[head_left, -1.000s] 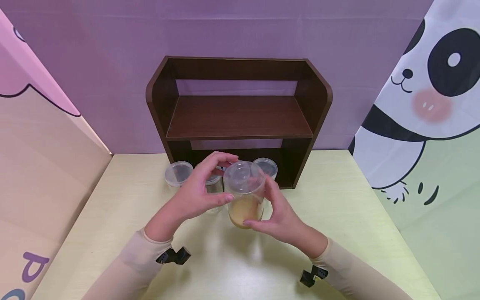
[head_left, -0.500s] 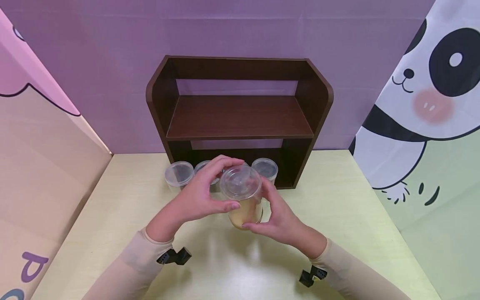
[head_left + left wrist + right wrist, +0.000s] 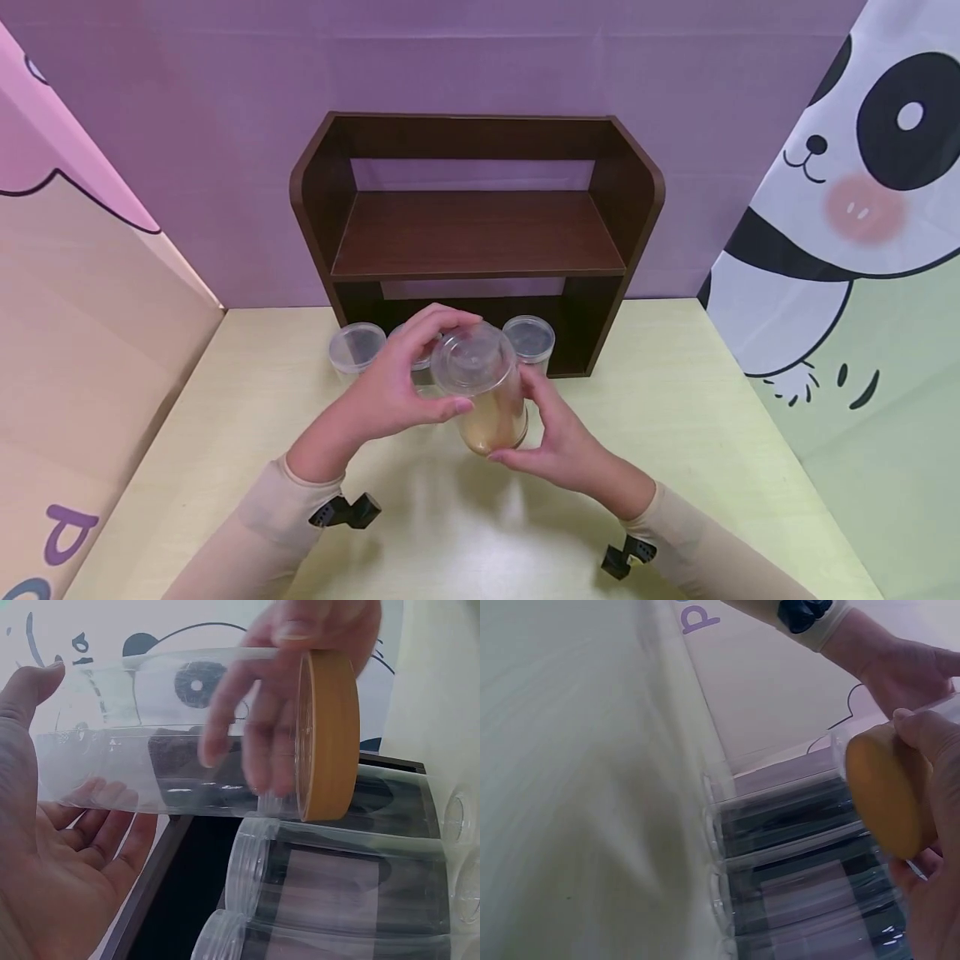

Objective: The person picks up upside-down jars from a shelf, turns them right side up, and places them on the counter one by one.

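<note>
A clear plastic jar (image 3: pixel 480 387) with an orange-tan lid (image 3: pixel 332 735) is held upside down above the table, its lid end lowest and its clear base leaning left. My left hand (image 3: pixel 401 383) grips the base end, thumb in front and fingers behind. Lower down, my right hand (image 3: pixel 562 433) holds the lid end; in the right wrist view its thumb lies on the lid's side. Behind the hands stand several clear jars, among them a left one (image 3: pixel 357 347) and a right one (image 3: pixel 530 337); the hands and held jar partly hide the middle ones.
A dark brown two-tier shelf (image 3: pixel 480 237) stands at the back of the pale table (image 3: pixel 675 400), close behind the standing jars. A purple backdrop (image 3: pixel 480 67) rises behind it. Printed side panels flank the table, with a panda (image 3: pixel 847 183) on the right one.
The jar's base end has swung slightly left while its lid end stays in about the same spot. Both hands keep hold of it and have barely shifted.
</note>
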A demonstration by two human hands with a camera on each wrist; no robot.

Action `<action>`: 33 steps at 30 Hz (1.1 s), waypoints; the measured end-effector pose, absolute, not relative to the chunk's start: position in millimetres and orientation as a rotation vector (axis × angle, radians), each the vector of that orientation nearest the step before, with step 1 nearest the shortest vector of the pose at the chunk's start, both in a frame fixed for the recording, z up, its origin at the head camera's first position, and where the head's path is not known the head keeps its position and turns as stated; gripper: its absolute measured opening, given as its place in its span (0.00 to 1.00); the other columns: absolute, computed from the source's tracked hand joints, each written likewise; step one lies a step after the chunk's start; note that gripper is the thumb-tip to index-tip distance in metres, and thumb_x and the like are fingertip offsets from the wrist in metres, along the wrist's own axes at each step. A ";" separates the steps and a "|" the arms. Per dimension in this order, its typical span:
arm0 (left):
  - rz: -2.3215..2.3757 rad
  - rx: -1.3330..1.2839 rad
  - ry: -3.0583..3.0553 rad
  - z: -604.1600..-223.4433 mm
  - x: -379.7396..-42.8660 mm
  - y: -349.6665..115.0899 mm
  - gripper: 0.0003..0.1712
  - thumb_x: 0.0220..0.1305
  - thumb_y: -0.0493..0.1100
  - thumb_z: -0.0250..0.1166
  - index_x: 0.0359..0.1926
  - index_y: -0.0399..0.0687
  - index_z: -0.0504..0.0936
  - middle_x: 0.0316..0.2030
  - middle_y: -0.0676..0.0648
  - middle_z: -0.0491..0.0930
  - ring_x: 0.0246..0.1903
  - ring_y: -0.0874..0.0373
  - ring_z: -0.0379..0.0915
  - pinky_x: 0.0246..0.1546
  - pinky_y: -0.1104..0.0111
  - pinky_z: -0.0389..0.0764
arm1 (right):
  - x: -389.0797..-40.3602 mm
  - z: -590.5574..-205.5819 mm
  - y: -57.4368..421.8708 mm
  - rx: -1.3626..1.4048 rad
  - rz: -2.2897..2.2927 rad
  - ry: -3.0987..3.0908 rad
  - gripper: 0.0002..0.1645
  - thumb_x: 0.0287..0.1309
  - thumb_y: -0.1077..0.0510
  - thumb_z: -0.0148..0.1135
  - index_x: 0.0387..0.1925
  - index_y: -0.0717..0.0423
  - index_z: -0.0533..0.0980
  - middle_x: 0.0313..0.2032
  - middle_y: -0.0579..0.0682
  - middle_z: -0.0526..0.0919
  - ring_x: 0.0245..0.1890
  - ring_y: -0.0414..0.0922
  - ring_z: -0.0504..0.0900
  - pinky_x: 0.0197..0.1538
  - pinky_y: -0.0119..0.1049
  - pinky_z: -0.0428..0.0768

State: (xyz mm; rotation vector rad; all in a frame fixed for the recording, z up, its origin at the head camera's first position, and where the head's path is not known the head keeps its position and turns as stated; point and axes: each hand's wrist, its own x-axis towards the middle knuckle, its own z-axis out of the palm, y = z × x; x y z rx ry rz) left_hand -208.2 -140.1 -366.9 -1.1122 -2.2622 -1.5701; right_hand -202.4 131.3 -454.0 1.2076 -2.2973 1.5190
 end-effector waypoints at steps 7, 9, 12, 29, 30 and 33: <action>-1.604 -1.084 -2.264 -364.7 -207.4 -143.2 0.46 0.53 0.36 0.86 0.73 0.51 0.78 0.65 0.53 0.78 0.62 0.53 0.78 0.64 0.64 0.83 | -202.8 -465.1 131.7 1.187 1.541 -2.336 0.66 0.49 0.63 0.91 0.83 0.53 0.59 0.73 0.52 0.73 0.70 0.52 0.77 0.75 0.51 0.77; -1.601 -1.084 -2.261 -364.8 -207.3 -143.9 0.46 0.53 0.36 0.86 0.74 0.51 0.78 0.65 0.53 0.78 0.62 0.52 0.78 0.64 0.63 0.83 | -203.6 -466.6 131.2 1.187 1.542 -2.335 0.65 0.50 0.63 0.90 0.83 0.54 0.60 0.72 0.53 0.74 0.70 0.52 0.77 0.74 0.53 0.77; -1.598 -1.085 -2.250 -365.0 -207.2 -144.7 0.47 0.53 0.37 0.86 0.74 0.50 0.78 0.65 0.53 0.78 0.62 0.52 0.78 0.65 0.63 0.83 | -203.9 -467.4 131.4 1.165 1.570 -2.348 0.63 0.50 0.63 0.90 0.82 0.54 0.62 0.72 0.52 0.75 0.70 0.52 0.77 0.76 0.54 0.76; -1.635 -1.152 -2.223 -365.0 -208.7 -160.1 0.48 0.56 0.37 0.85 0.77 0.43 0.75 0.69 0.48 0.76 0.65 0.49 0.78 0.68 0.64 0.82 | -204.4 -468.6 139.4 1.110 1.603 -2.324 0.57 0.49 0.66 0.90 0.78 0.60 0.69 0.71 0.55 0.77 0.70 0.52 0.77 0.76 0.49 0.77; -1.635 -1.161 -2.224 -365.6 -208.7 -162.7 0.49 0.56 0.37 0.85 0.77 0.42 0.75 0.70 0.47 0.75 0.65 0.49 0.79 0.68 0.63 0.82 | -204.8 -468.8 140.4 1.114 1.616 -2.311 0.57 0.49 0.66 0.90 0.78 0.61 0.69 0.71 0.56 0.76 0.71 0.51 0.77 0.76 0.46 0.77; -1.635 -1.183 -2.227 -367.6 -208.4 -170.8 0.49 0.57 0.38 0.85 0.78 0.40 0.73 0.70 0.46 0.74 0.65 0.48 0.79 0.69 0.62 0.82 | -206.4 -468.8 144.2 1.133 1.670 -2.252 0.57 0.48 0.70 0.88 0.78 0.62 0.69 0.71 0.58 0.75 0.71 0.50 0.76 0.75 0.40 0.77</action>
